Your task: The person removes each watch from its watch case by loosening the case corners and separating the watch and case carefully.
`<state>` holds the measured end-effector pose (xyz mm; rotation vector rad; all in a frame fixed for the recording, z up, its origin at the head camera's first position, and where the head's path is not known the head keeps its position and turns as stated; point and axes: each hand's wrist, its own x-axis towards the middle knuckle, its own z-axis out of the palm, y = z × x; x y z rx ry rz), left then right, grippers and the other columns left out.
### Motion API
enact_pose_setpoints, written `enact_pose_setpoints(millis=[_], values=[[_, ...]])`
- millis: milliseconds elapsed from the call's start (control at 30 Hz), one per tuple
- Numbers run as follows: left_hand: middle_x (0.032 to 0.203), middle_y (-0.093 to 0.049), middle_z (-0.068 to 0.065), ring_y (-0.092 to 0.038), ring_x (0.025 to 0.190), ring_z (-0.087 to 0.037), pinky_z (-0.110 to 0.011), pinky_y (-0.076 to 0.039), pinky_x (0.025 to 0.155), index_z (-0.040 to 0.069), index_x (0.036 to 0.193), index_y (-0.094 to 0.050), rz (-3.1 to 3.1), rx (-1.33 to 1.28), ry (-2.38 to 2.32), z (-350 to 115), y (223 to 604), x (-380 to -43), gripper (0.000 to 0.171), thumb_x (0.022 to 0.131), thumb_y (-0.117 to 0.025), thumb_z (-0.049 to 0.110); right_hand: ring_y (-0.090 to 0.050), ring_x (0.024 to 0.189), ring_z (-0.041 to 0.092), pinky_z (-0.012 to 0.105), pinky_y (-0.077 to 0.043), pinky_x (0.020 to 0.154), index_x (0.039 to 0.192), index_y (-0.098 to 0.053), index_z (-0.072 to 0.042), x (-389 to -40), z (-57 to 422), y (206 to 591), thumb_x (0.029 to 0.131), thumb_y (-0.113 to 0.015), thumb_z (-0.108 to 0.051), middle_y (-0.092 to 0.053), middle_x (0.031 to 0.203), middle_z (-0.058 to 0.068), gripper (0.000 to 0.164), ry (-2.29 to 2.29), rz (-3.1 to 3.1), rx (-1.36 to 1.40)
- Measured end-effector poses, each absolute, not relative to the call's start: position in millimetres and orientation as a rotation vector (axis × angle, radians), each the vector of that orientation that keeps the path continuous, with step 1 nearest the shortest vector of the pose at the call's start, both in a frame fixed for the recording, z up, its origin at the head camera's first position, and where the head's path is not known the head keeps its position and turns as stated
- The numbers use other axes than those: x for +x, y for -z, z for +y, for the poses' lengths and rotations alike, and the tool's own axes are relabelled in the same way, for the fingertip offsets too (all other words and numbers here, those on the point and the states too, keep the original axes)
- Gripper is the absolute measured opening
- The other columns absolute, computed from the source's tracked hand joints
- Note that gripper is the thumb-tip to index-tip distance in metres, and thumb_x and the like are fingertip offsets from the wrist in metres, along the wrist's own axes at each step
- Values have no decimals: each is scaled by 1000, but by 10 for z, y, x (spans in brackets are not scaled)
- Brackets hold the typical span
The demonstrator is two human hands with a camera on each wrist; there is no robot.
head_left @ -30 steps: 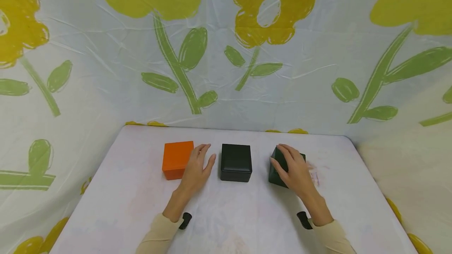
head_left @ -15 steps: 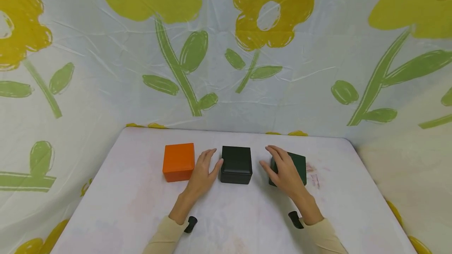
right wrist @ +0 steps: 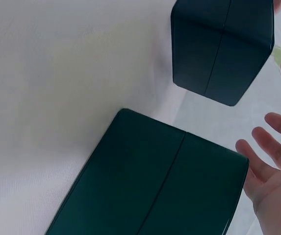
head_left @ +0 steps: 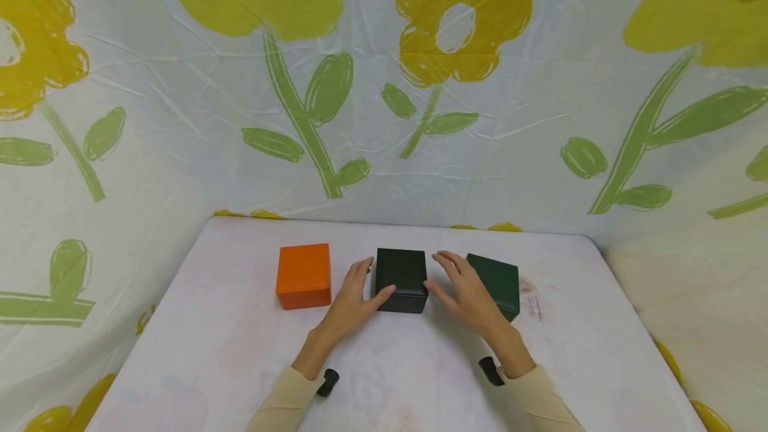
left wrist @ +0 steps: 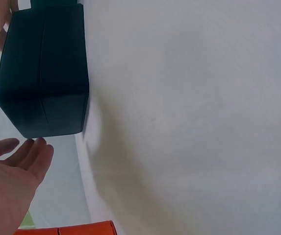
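Observation:
A square black lidded box (head_left: 401,275) stands in the middle of the head view, between my two hands. My left hand (head_left: 350,302) is at its left side, fingers extended, with the thumb overlapping the front left of the lid. On the other side my right hand (head_left: 471,295) spreads its fingers, thumb tip right at the box's right edge. In the left wrist view, the fingertips of the left hand (left wrist: 12,178) lie close to the box's side (left wrist: 47,68). A dark green box (head_left: 501,279) sits turned at an angle beyond the right hand, which partly covers it.
An orange box (head_left: 304,275) stands to the left of my left hand. All three boxes rest in a row on a pale cloth-covered table (head_left: 384,365). Behind it hangs a flower-printed cloth (head_left: 510,172).
Both hands have moved inward to the black box: the left from beside the orange box, the right from over the green box. The green box is now more exposed.

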<state>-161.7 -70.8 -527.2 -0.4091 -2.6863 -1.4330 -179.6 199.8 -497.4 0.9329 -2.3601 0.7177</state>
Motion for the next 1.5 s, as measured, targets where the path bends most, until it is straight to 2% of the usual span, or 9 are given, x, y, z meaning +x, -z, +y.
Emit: enact_pose_setpoints(millis=[133,400,533,667,967,1167,1333,1500], values=[[155,-40,-13,-47,136,-28,-51,-42,112,6,160,-31,-2710,-429,1422,-711,5308,-1629,95,91,-72,58,-56,124,43,61,-50,97,137,-57,6,-1793,1949,4977,83,-85,-14,-56,136,27,63,-729,-2381,952],[156,-37,-14,-46,138,-29,-49,-41,114,6,162,-23,-2771,-539,1450,-724,5328,-1648,107,85,-83,50,-50,133,40,59,-48,101,143,-54,3,-1755,1891,4983,90,-81,-23,-51,145,23,65,-827,-2569,904],[156,-36,-16,-50,134,-30,-46,-44,112,4,161,-24,-2758,-595,1481,-737,5371,-1685,103,86,-84,42,-47,137,39,58,-47,104,146,-53,-1,-1739,1878,4995,93,-79,-30,-48,149,20,66,-870,-2662,870],[152,-39,-18,-53,131,-31,-44,-46,110,2,159,-28,-2737,-643,1530,-753,5408,-1738,98,86,-86,30,-47,137,39,57,-47,105,144,-53,0,-1732,1863,5001,90,-82,-32,-47,150,20,69,-927,-2700,861],[146,-43,-22,-58,126,-34,-43,-47,108,-5,155,-34,-2745,-652,1665,-797,5386,-1808,94,84,-89,22,-53,131,42,57,-50,101,139,-55,5,-1744,1756,5042,77,-92,-19,-49,144,26,76,-989,-2599,907],[144,-44,-25,-55,128,-37,-42,-50,104,-9,153,-35,-2713,-655,1758,-798,5385,-1811,92,83,-88,15,-65,111,39,47,-59,87,132,-58,9,-1744,1707,5120,72,-95,-11,-53,137,30,73,-1016,-2455,929],[143,-48,-23,-55,129,-36,-38,-51,102,-10,152,-38,-2710,-658,1747,-804,5423,-1824,88,84,-88,16,-69,103,35,44,-60,83,130,-61,9,-1736,1692,5148,70,-96,-12,-56,134,28,73,-1024,-2406,911],[146,-50,-21,-54,132,-33,-38,-51,102,-6,151,-41,-2710,-637,1766,-828,5441,-1827,84,84,-87,18,-69,102,32,44,-60,83,131,-62,6,-1731,1685,5147,72,-96,-19,-57,135,25,73,-1001,-2434,888]])
